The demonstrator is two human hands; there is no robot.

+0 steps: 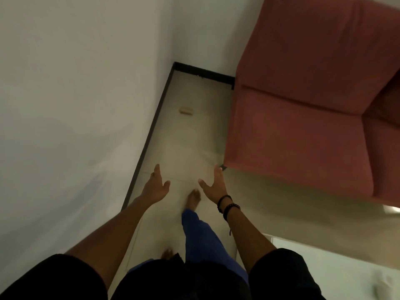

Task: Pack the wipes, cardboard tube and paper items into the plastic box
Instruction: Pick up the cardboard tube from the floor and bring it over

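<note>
A small tan object (pixel 185 110), possibly the cardboard tube though too blurred to tell, lies on the pale tiled floor (pixel 190 137) near the black skirting (pixel 149 135), well ahead of the person. Nearer, the left hand (pixel 156 185) and right hand (pixel 213 184) reach forward above the floor, palms facing each other, fingers (pixel 156 169) spread wide and holding nothing. Dark bracelets (pixel 227 205) circle the right wrist. A bare foot (pixel 193 199) in blue trousers (pixel 203 237) steps between them. A pink sofa (pixel 313 105) stands to the right.
</note>
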